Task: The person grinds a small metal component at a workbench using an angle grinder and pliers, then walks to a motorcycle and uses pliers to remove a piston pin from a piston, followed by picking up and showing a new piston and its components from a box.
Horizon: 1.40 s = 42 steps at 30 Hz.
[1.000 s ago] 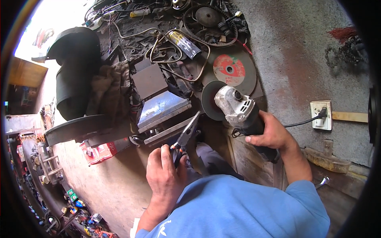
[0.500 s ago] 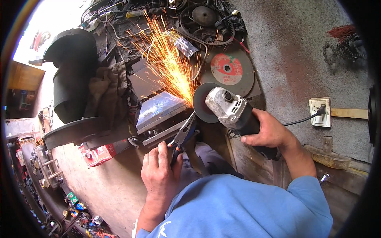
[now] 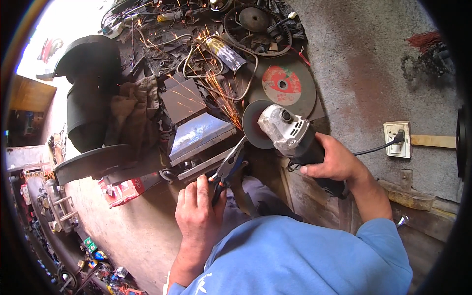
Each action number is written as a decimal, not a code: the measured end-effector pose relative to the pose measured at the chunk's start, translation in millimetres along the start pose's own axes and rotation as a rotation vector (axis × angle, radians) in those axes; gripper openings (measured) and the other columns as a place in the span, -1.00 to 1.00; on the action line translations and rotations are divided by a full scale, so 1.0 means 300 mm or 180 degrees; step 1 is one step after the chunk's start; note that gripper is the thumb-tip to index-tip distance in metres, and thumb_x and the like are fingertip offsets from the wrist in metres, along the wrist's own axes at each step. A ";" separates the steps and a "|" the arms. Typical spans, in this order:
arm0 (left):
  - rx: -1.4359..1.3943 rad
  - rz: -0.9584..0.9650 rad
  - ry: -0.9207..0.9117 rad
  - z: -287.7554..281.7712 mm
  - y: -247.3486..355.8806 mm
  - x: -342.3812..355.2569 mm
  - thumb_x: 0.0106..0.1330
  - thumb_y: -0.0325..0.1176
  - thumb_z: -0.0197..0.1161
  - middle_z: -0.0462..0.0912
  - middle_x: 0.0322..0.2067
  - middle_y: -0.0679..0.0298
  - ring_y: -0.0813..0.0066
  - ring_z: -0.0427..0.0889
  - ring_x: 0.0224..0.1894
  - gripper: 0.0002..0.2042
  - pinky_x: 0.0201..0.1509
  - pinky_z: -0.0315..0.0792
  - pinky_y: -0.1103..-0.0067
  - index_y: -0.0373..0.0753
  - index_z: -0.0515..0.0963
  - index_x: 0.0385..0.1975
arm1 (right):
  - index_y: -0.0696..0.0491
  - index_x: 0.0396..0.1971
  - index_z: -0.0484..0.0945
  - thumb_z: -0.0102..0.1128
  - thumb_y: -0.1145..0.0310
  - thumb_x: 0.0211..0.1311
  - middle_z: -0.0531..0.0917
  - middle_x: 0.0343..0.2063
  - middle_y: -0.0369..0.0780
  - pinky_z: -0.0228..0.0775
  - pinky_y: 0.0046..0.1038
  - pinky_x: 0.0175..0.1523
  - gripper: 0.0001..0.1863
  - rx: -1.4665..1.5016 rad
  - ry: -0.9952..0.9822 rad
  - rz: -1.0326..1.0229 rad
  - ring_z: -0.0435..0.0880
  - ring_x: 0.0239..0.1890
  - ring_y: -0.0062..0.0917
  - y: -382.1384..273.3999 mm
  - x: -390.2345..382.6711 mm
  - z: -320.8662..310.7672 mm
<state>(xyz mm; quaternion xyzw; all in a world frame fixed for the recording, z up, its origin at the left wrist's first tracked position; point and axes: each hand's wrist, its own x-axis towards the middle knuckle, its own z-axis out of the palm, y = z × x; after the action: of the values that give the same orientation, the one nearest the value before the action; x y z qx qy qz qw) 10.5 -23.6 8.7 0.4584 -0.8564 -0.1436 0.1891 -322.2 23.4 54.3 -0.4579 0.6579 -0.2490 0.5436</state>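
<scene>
My left hand (image 3: 199,211) grips long-nose pliers (image 3: 226,167), whose tips reach up to the lower left edge of the cutting disc (image 3: 253,132); anything in the jaws is too small to make out. My right hand (image 3: 334,160) is wrapped round a grey and black angle grinder (image 3: 284,127) carrying that disc. Thin orange sparks (image 3: 228,110) spray up and left from the disc. Just left of the tools lies a metal block with a blue-silver sloped plate (image 3: 199,132). A large spare disc with a red label (image 3: 300,101) lies behind the grinder.
A black cylindrical housing (image 3: 88,110) with rags (image 3: 132,108) stands left. Cables, a spray can (image 3: 223,54) and a belt with a pulley (image 3: 253,19) clutter the back. A socket (image 3: 396,151) with a plugged cord is on the right. A red box (image 3: 118,191) sits below the housing.
The grinder and pliers moved slightly left and came together at the disc's edge. A bright burst of sparks appeared half a second ago and has since thinned.
</scene>
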 end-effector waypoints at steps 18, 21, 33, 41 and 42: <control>-0.0011 -0.0014 0.0008 -0.001 -0.003 -0.004 0.16 -0.32 0.50 0.58 -0.17 0.01 0.05 0.60 -0.21 -0.44 -0.18 0.54 0.30 -0.40 0.49 0.13 | 0.20 0.19 0.50 0.57 0.27 -0.01 0.69 0.00 -0.17 0.43 -0.39 0.23 -0.27 0.0244 0.0080 -0.0016 0.61 0.02 -0.52 0.027 0.008 -0.013; -0.0020 -0.0011 -0.0017 -0.003 -0.001 0.000 0.16 -0.32 0.50 0.58 -0.17 0.02 0.05 0.60 -0.22 -0.44 -0.18 0.54 0.31 -0.39 0.49 0.14 | 0.20 0.18 0.50 0.58 0.27 -0.03 0.70 -0.02 -0.17 0.44 -0.39 0.22 -0.26 0.0269 -0.0032 0.0041 0.62 0.01 -0.52 0.031 0.014 0.005; -0.0009 0.0010 -0.0087 -0.008 -0.006 0.008 0.14 -0.31 0.52 0.58 -0.16 0.03 0.06 0.60 -0.21 -0.43 -0.18 0.55 0.31 -0.39 0.49 0.13 | 0.23 0.18 0.49 0.57 0.30 -0.02 0.70 -0.03 -0.19 0.44 -0.41 0.20 -0.27 0.0175 -0.0125 0.0057 0.61 0.00 -0.56 0.015 0.024 0.006; -0.0127 -0.0177 -0.0097 -0.003 -0.003 0.000 0.08 -0.39 0.52 0.61 -0.16 -0.02 -0.02 0.63 -0.16 -0.43 -0.12 0.55 0.26 -0.35 0.52 0.13 | 0.21 0.15 0.51 0.55 0.31 -0.02 0.71 -0.09 -0.19 0.45 -0.42 0.18 -0.31 0.0104 -0.0107 -0.0104 0.61 -0.04 -0.57 0.041 0.029 0.003; -0.0102 -0.0162 -0.0090 -0.002 -0.004 -0.001 0.08 -0.40 0.52 0.60 -0.16 -0.02 -0.02 0.63 -0.16 -0.43 -0.12 0.55 0.26 -0.35 0.52 0.13 | 0.22 0.14 0.51 0.55 0.31 -0.02 0.71 -0.09 -0.19 0.45 -0.41 0.18 -0.31 0.0090 -0.0106 -0.0101 0.61 -0.04 -0.57 0.037 0.030 0.008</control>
<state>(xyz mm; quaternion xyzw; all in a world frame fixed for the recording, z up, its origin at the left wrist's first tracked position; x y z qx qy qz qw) 11.9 -24.1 8.8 0.4749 -0.8447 -0.1685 0.1805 -323.5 21.1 40.1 -0.4646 0.6378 -0.2593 0.5568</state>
